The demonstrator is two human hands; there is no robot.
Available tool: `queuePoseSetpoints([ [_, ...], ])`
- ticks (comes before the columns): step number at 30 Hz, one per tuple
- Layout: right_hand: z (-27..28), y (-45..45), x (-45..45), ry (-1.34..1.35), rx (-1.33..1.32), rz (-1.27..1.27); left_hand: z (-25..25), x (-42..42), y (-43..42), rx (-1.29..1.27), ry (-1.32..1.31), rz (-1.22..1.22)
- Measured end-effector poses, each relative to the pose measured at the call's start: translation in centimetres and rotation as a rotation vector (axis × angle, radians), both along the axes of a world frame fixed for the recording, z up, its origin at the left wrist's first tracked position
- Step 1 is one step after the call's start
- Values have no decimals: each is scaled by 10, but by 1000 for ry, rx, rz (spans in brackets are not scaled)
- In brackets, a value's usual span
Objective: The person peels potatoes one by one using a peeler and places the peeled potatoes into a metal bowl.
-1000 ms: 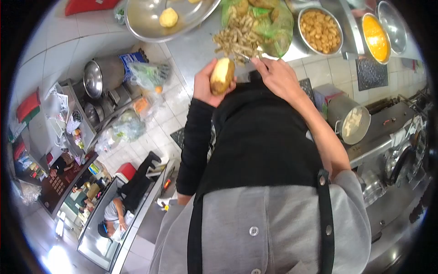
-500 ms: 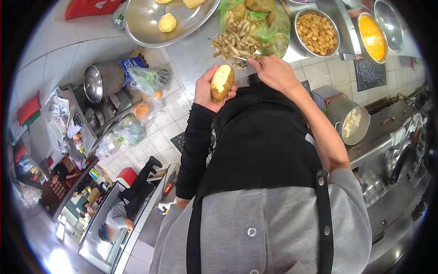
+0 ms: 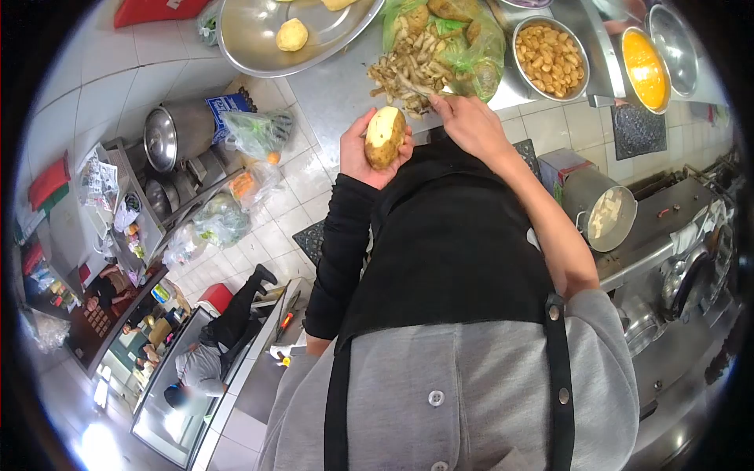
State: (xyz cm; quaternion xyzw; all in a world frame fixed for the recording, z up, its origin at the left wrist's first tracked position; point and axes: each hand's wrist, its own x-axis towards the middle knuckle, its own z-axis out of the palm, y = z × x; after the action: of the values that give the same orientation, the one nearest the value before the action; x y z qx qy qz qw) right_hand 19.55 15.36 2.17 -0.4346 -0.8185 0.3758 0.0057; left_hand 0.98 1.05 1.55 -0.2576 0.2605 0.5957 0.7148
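Note:
My left hand (image 3: 360, 161) is wrapped around a partly peeled potato (image 3: 383, 145), its upper end pale and its lower end still in brown skin. My right hand (image 3: 471, 129) is closed on a slim peeling tool, mostly hidden by the fingers; its exact kind is unclear. That hand is just right of the potato, apart from it. Beyond both hands lies a heap of potato peelings (image 3: 404, 78) on the metal table (image 3: 322, 102). A green plastic bag (image 3: 485, 51) with unpeeled potatoes touches the heap. Peeled potatoes (image 3: 291, 34) sit in a large steel basin (image 3: 243, 47).
A bowl of brown chunks (image 3: 548, 59) and a bowl of orange liquid (image 3: 644, 69) stand at the right. A pot (image 3: 609, 216) with pale pieces is near the stove. Plastic bags (image 3: 220, 221) lie left on the floor. Another person (image 3: 208, 365) is at the lower left.
The potato has turned a little in my left hand and sits slightly farther right. My right hand has shifted slightly, and the tool's blade shows less. The view has moved slightly.

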Motion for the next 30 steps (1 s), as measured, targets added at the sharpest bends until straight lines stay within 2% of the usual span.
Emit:
queuePoseSetpoints([
  [2,22,-6,3,31,-40,6,12,3,2,-76,57,33],
  [5,61,-21,4,123,-64,113,0,-2,-1,-20,260,-16],
  [6,67,-22,4,138,-57,174,11,1,4,-83,259,-6],
  [9,69,-27,4,176,62,277,26,6,12,-179,494,-119],
  [10,60,-23,4,131,54,279,17,2,9,-145,449,-147],
  [13,-16,16,23,-68,298,272,-2,-6,2,-47,333,-197],
  [16,26,23,16,-107,22,-20,12,-3,1,-6,282,-131],
  [19,52,6,14,-21,-125,-31,27,2,17,-182,257,-41],
  [20,52,0,17,72,-82,17,1,-7,8,-2,279,-72],
  [23,58,-15,12,141,-91,64,-10,-7,10,8,334,-87],
  [26,64,-26,9,185,-29,161,16,4,21,-59,347,-81],
  [28,64,-32,7,283,54,206,9,1,17,24,296,-99],
  [30,67,-34,6,248,36,223,9,0,18,39,258,-107],
])
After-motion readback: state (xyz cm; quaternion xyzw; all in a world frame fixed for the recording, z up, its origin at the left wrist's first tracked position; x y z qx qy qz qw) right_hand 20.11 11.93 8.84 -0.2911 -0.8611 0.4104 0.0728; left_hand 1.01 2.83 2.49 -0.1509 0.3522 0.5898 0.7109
